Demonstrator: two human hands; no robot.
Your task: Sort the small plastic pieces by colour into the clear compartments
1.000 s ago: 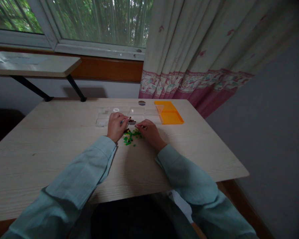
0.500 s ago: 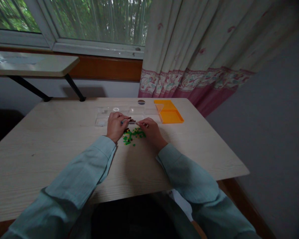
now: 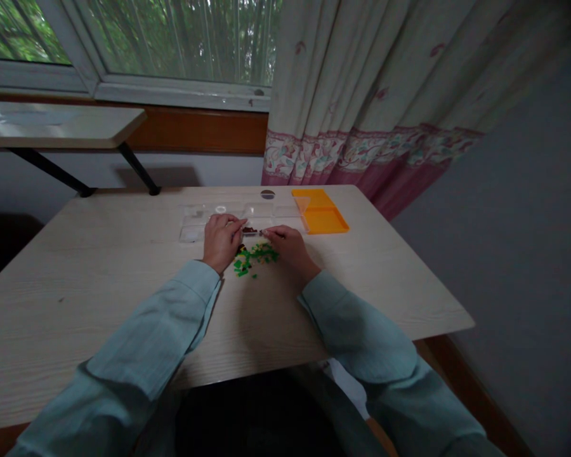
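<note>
Both hands work at the near side of a clear plastic compartment box (image 3: 190, 233). My left hand (image 3: 221, 242) rests at its near edge, fingers stretched forward, index finger and thumb apart, beside several small dark brown pieces (image 3: 250, 230) in a near compartment. My right hand (image 3: 289, 247) is closed in a pinch to the right of those pieces; a tiny dark piece (image 3: 261, 232) shows at its fingertips, its kind too small to make out. Between the hands, on the table side, lies a loose pile of small green toy bricks (image 3: 257, 255) mixed with yellowish and dark ones.
An orange tray (image 3: 327, 219) lies at the back right, partly under the clear box's end. A dark round disc (image 3: 268, 194) is near the table's (image 3: 124, 304) back edge. A raised shelf (image 3: 66, 130) stands back left; a curtain (image 3: 342, 146) hangs behind.
My left fingers have straightened and thumb and index have parted slightly. My right fingertips keep their pinch near the brown pieces. The view has shifted slightly.
</note>
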